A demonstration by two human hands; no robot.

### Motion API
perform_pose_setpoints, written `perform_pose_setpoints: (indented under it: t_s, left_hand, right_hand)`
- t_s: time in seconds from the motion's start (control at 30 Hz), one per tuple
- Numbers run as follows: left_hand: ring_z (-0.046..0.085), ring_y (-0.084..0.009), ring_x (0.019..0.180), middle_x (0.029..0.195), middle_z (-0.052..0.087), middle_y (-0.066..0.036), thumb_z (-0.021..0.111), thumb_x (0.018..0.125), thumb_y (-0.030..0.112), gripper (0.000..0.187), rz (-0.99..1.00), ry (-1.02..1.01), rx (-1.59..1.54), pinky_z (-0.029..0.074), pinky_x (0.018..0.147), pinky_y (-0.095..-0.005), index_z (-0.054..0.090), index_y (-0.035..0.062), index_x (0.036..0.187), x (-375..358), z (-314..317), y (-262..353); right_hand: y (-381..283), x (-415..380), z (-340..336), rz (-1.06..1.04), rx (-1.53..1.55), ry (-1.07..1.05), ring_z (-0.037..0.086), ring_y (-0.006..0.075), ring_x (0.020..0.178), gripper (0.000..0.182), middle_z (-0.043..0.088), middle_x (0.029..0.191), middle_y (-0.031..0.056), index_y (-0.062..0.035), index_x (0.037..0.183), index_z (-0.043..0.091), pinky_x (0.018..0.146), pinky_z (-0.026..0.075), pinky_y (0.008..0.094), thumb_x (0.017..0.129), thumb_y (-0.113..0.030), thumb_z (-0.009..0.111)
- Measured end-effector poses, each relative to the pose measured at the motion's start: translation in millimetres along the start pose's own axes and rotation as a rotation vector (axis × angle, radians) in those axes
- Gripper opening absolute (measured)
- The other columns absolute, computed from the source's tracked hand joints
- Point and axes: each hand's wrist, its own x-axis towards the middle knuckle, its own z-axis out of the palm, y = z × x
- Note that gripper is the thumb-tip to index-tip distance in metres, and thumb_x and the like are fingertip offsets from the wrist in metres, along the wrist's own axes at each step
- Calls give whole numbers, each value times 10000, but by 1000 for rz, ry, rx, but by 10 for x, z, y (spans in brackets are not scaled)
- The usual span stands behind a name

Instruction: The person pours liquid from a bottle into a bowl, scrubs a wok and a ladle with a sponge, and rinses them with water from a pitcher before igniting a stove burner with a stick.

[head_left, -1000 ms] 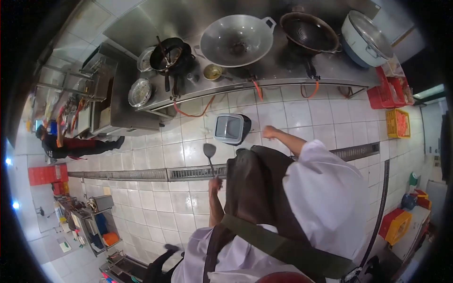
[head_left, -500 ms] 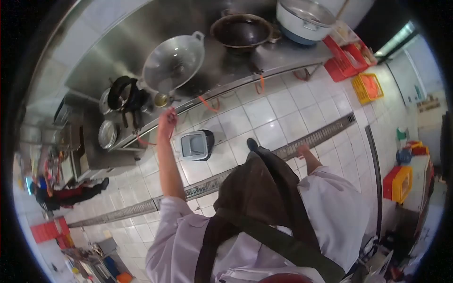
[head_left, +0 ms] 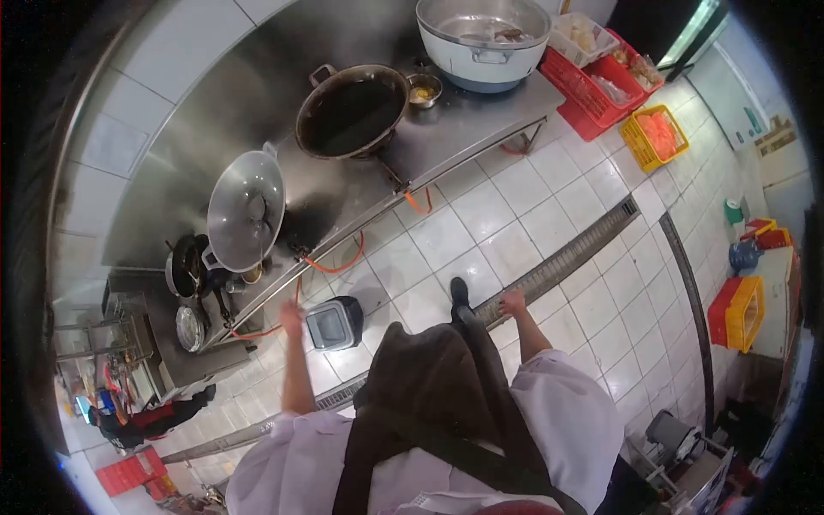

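Observation:
My left hand is beside the steel counter's front edge, above the floor and close to a grey bin. Blur hides its fingers, so I cannot make out whether it holds anything. My right hand hangs over the floor drain, fingers loosely apart and nothing seen in them. On the counter near my left hand stand a large silver wok, a small metal cup and a dark pan. Farther along are a dark wok of dark liquid and a small bowl with something yellow.
A big white pot stands at the counter's far end. Beyond it are a red crate and a yellow basket. Orange hoses hang below the counter edge. A drain grate crosses the tiles. Another person is at the left.
My left hand has drawn back from the counter edge near the small metal cup. My right hand has shifted left in view. The view has moved along the counter towards the white pot.

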Motion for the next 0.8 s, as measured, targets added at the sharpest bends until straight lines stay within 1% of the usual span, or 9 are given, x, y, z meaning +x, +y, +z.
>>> perform_pose_setpoints:
  t_s: [0.1,0.17,0.27,0.33,0.43,0.5,0.53,0.63,0.8]
  left_hand:
    - [571,-385,751,793,600,-189,474,842,261,306,133,351,447,443,643,-479,598,-1,743,-2315,391,417]
    - [577,-377,761,807,604,-182,476,841,268,289,-404,-84,108,452,644,-475,589,8,786,-3205,390,515]
    - [586,-366,777,827,609,-171,478,839,278,276,-974,-427,-213,464,646,-469,574,20,851,-3801,351,673]
    - [592,-358,787,841,612,-164,479,837,285,276,-1037,-497,-292,472,647,-465,565,29,895,-3850,304,777]
    - [601,-347,803,862,617,-153,481,835,296,291,-1119,-555,-376,484,649,-459,550,42,960,-3688,311,826]
    - [607,-340,814,876,621,-146,483,834,303,310,-1185,-574,-443,493,651,-455,541,50,1003,-3426,324,808]
    - [611,-336,819,883,622,-143,484,833,306,321,-1216,-579,-479,497,651,-454,536,54,1025,-3221,352,775]
    - [620,-325,835,903,627,-132,486,831,317,361,-1244,-519,-622,509,653,-448,521,67,1090,-2353,473,585]
    - [625,-196,675,857,620,-89,489,849,255,287,-829,-158,-845,489,499,-288,530,87,1078,-917,715,1044]
  right_hand:
    - [-604,-419,334,-60,-91,120,601,239,509,198,616,660,119,-36,723,592,456,490,369,785,-218,545]
    - [-1014,-21,323,-470,-446,27,591,226,486,223,596,620,129,16,692,582,417,481,359,767,-194,572]
    - [-2025,-415,706,-405,-332,99,605,208,503,207,603,604,118,7,739,604,413,483,347,769,-187,540]
    - [-2498,330,787,-866,-1262,242,636,213,597,175,632,680,135,-9,766,622,537,515,329,757,-175,568]
    - [-3750,137,1284,-1144,-875,502,569,301,933,191,618,848,165,-33,870,634,722,472,404,730,-128,545]
    - [-4571,912,1563,-1239,-466,525,621,227,600,323,627,720,139,-61,1036,563,546,493,354,713,-40,551]
    - [-5131,309,1719,-1117,-356,366,621,213,603,325,632,733,144,-62,1057,552,550,494,355,732,-67,566]
    - [-6375,602,2051,-1290,-358,429,631,236,641,420,640,742,139,-79,1138,526,603,501,356,733,-119,633]
    - [-7449,1012,2515,-1309,-622,595,635,293,745,524,649,809,155,-52,1186,495,713,495,383,711,-165,687]
